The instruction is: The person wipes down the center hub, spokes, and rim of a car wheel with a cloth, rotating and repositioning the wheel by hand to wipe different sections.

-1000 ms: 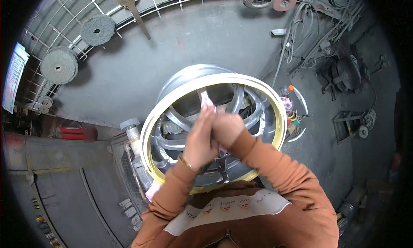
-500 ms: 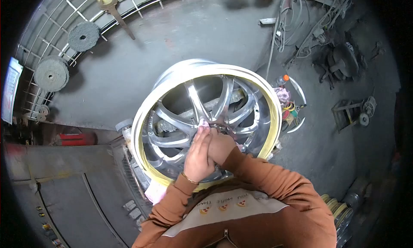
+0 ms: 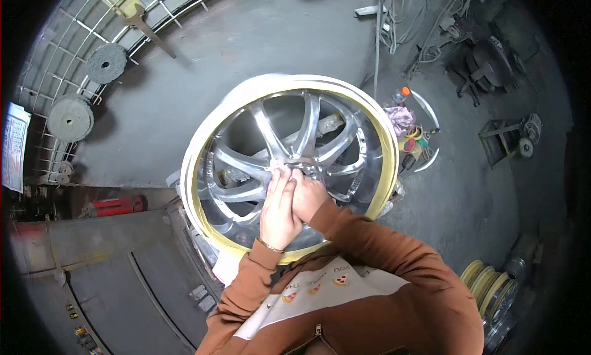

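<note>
A polished alloy wheel (image 3: pixel 266 131) with many spokes lies face up in front of me, yellow tape (image 3: pixel 386 170) running round its rim. Near the hub, the fingers of my left hand (image 3: pixel 278 214) are pressed together over a small pale pink cloth (image 3: pixel 281 168), pushing it against the base of a spoke. My right hand (image 3: pixel 309 201) is closed and touches the left hand's fingers; what it grips, if anything, is hidden. Both hands cover part of the hub and the lower spokes.
Right of the wheel are an orange-capped bottle (image 3: pixel 401 94), a crumpled pink rag (image 3: pixel 400 120) and tape rolls (image 3: pixel 417 133). Wire mesh at left carries abrasive discs (image 3: pixel 71 118) and a wrench (image 3: pixel 148 30). A red tool (image 3: pixel 120 206) lies lower left. Taped rims (image 3: pixel 486 284) stand lower right.
My hands have shifted slightly left across the hub, still together, with the cloth under the left fingers. The view has tilted a little, moving the surroundings.
</note>
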A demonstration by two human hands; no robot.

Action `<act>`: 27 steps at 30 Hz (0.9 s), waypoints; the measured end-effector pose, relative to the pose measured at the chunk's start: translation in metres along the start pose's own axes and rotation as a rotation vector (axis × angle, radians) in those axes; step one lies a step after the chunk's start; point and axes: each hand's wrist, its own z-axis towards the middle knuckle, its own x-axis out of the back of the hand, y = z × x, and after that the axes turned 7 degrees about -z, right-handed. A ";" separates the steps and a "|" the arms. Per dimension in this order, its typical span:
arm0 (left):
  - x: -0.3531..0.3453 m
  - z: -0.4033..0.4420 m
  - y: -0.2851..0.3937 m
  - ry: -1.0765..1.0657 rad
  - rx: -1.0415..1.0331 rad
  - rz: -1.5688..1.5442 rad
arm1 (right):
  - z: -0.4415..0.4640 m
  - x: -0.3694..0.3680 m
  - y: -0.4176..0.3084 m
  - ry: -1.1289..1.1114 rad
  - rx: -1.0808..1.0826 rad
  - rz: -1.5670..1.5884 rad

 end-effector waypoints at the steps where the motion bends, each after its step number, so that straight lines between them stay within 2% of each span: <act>1: -0.004 0.003 0.001 -0.013 -0.033 -0.002 | -0.003 0.004 0.004 -0.039 -0.048 -0.032; 4: -0.020 0.018 0.008 -0.074 -0.045 -0.072 | -0.005 0.024 0.020 0.062 -0.106 0.074; 5: -0.019 0.021 0.007 -0.069 -0.046 -0.070 | -0.005 0.019 0.028 0.012 -0.176 0.075; 8: -0.021 0.024 0.012 -0.050 -0.077 -0.059 | -0.003 0.038 0.027 -0.046 -0.057 -0.094; 11: -0.025 0.019 0.017 -0.035 -0.025 -0.064 | -0.004 0.045 0.036 -0.043 -0.035 -0.113; 16: -0.033 0.079 0.019 -0.061 -0.107 -0.061 | 0.032 0.076 0.068 -0.082 -0.110 -0.191; 18: -0.036 0.106 0.014 -0.067 -0.194 -0.045 | 0.050 0.073 0.090 -0.033 -0.223 -0.095; 21: -0.036 0.123 0.012 -0.098 -0.179 -0.058 | 0.060 0.073 0.103 0.052 -0.218 0.001; 24: -0.033 0.108 0.025 -0.088 -0.133 0.065 | 0.052 0.069 0.096 -0.025 -0.272 0.065; 27: -0.034 0.125 0.024 -0.063 -0.155 0.086 | 0.060 0.055 0.110 0.019 -0.268 0.105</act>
